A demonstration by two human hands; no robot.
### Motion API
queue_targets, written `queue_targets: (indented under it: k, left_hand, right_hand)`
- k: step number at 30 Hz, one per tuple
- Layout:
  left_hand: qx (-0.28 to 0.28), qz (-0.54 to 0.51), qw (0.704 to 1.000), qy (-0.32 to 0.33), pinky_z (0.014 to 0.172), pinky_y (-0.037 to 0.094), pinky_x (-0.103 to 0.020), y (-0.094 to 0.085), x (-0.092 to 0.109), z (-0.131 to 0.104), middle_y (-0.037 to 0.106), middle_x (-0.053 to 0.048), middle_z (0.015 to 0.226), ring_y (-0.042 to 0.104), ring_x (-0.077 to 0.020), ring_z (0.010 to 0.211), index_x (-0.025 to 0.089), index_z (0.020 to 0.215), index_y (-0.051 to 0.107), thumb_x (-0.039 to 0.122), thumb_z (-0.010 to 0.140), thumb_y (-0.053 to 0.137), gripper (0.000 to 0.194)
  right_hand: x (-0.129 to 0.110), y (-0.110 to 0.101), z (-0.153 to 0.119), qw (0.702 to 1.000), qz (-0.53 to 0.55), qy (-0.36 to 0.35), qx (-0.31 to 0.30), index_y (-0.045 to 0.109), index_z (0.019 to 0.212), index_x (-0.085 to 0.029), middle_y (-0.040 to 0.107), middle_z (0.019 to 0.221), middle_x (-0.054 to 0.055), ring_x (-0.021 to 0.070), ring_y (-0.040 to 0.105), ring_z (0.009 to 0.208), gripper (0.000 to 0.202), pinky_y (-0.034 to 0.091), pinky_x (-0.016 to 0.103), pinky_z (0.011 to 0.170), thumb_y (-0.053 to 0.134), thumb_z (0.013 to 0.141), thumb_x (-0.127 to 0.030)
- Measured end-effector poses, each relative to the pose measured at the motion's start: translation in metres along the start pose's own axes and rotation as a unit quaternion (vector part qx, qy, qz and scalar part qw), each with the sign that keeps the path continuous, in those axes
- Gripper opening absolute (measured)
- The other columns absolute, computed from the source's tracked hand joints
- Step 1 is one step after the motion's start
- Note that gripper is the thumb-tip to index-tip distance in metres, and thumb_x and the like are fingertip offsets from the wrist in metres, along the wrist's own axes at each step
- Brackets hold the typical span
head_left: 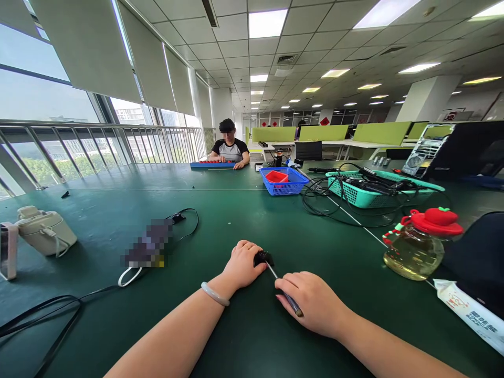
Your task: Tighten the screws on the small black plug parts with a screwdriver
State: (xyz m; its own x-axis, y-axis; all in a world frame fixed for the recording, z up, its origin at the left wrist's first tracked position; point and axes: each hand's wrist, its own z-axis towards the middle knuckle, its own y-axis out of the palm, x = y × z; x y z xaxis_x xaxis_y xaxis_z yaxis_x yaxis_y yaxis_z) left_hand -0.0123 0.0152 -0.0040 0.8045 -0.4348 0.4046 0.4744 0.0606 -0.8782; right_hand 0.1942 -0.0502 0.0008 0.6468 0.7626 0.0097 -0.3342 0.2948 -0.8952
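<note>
My left hand (244, 262) is closed around a small black part (264, 257) on the green table (212, 220), much of it hidden by the fingers. My right hand (311, 302) grips a screwdriver (293, 304) by its dark handle. Its thin metal shaft slants up and left, and the tip meets the black part. Whether the tip sits in a screw is too small to tell.
On the left lie a blurred phone-like object (149, 244) with a cord and a cream container (45, 231). To the right stand a blue basket (289, 187), a teal basket (356, 195) of cables and a red-lidded jar (413, 252). Another person (232, 149) sits across the table.
</note>
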Motion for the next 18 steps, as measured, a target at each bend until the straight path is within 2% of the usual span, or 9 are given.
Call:
queue_targets:
  k: [18]
  left_hand:
    - [0.003, 0.001, 1.000, 0.012, 0.105, 0.039, -0.047, -0.0002, -0.0012, 0.0006, 0.067, -0.006, 0.114, 0.047, -0.0283, 0.121, 0.022, 0.105, 0.065, 0.035, 0.083, 0.064, 0.026]
  right_hand:
    - [0.0003, 0.0010, 0.0000, 1.000, 0.005, 0.002, 0.006, 0.059, 0.090, -0.021, 0.062, 0.076, 0.001, 0.0150, 0.051, 0.062, 0.009, 0.032, 0.029, 0.061, 0.051, 0.089, -0.018]
